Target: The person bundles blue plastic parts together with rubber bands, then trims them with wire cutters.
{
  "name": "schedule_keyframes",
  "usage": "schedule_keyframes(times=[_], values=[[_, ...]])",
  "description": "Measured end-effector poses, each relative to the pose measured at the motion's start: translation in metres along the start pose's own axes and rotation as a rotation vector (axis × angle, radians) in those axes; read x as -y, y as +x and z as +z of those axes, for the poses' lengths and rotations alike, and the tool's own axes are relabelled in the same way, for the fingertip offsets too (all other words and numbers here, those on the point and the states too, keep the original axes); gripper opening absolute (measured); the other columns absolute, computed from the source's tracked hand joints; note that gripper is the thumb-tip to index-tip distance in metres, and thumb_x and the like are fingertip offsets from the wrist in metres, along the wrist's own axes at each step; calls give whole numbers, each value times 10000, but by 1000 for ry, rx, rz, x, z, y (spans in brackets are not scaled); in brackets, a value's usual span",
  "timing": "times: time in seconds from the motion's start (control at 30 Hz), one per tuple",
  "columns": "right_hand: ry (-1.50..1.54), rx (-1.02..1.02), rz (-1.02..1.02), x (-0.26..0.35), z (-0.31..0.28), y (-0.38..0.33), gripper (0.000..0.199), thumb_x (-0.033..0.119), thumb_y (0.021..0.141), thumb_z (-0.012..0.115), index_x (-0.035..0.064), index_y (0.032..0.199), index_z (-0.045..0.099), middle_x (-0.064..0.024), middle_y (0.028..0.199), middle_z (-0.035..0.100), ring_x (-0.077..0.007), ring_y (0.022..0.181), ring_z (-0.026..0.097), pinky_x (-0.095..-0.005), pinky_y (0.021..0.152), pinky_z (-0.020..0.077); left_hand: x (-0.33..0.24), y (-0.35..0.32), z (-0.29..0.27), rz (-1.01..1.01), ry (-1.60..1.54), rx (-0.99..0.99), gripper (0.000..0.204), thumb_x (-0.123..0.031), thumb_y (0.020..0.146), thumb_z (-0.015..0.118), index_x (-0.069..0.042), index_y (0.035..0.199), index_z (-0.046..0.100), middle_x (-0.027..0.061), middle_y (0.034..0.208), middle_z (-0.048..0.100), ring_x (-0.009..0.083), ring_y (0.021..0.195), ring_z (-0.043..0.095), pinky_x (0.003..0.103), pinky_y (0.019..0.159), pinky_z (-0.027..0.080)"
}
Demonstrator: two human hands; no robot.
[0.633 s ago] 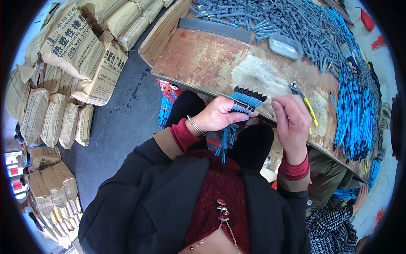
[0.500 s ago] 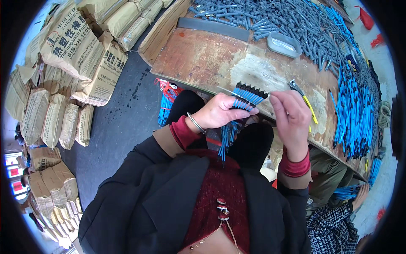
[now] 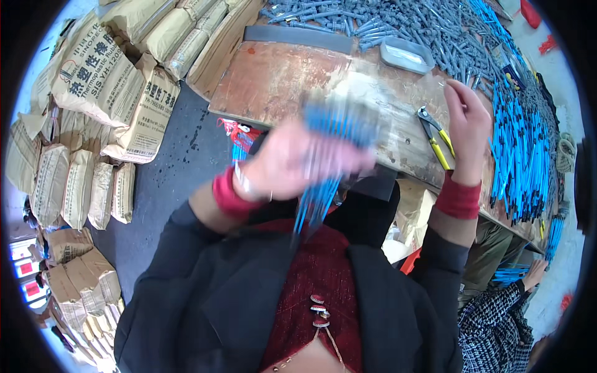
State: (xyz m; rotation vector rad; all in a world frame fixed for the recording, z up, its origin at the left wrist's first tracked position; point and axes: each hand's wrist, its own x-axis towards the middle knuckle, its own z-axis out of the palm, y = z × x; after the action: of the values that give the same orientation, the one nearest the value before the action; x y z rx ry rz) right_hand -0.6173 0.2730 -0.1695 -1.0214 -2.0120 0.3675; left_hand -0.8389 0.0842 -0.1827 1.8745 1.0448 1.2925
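A person's left hand [image 3: 292,165], blurred, is gripping a bundle of blue cables [image 3: 333,146] just above the near edge of a worn wooden workbench [image 3: 280,81]. The right hand [image 3: 466,118] is hovering open and empty, fingers loosely curled, over the bench beside yellow-handled pliers [image 3: 435,133]. Grey plugs [image 3: 429,28] are crowding the far side, and finished blue cables [image 3: 519,149] are lining the right edge, leaving bare board at the centre.
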Motion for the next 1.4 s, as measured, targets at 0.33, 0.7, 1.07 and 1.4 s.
schedule_keyframes(times=[0.33,0.7,1.07,1.4], values=[[-525,554,-231,-97,118,141,168,181,776,566,88,859,678,-180,820,638,-345,773,621,-412,708,503,26,-9,5,303,-48,160,264,-124,814,595,1,1047,609,136,1070,627,282,952,620,366,826,498],[-510,413,-275,-78,102,116,132,161,773,606,62,826,677,-159,784,639,-328,743,621,-408,683,498,19,-2,8,207,-51,105,245,-29,725,682,17,965,661,124,927,675,225,832,665,334,758,534],[-177,599,-185,-23,21,-64,159,63,787,603,30,931,660,-161,785,623,-304,686,612,-345,613,484,28,-14,25,116,-80,119,256,-31,729,659,11,982,661,115,950,675,231,841,664,325,767,529],[-186,530,-64,-10,24,-88,172,55,794,592,62,953,656,-144,728,571,-308,643,577,-360,565,447,37,-16,30,27,-221,170,326,-216,797,606,25,1012,648,147,1000,659,260,906,647,337,817,502]])
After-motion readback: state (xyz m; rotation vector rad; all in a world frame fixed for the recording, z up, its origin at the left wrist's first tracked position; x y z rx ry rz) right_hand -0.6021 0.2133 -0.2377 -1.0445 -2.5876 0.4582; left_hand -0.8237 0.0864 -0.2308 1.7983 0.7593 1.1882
